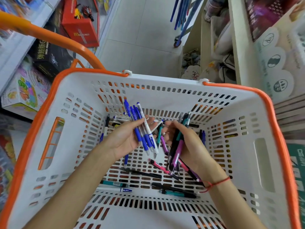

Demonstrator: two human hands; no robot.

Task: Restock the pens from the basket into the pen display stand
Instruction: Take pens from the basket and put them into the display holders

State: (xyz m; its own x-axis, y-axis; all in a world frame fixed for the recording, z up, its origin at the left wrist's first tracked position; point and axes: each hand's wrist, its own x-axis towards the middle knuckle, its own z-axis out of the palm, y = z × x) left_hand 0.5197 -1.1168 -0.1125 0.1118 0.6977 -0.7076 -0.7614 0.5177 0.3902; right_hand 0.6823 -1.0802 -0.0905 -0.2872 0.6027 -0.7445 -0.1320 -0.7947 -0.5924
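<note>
Both hands inside basket [267,162]: left hand [123,138] grips blue pens [142,129]; right hand [189,144] grips mixed pens [177,149].

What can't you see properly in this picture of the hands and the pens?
- Head view: the pen display stand does not show; the frame ends at the shelves.
- The left hand covers the middles of its bundle of blue-and-white click pens, so the count is unsure.
- The right hand hides part of its teal, purple and black pens.
- The white plastic basket with orange rim: pen print too small.
</note>
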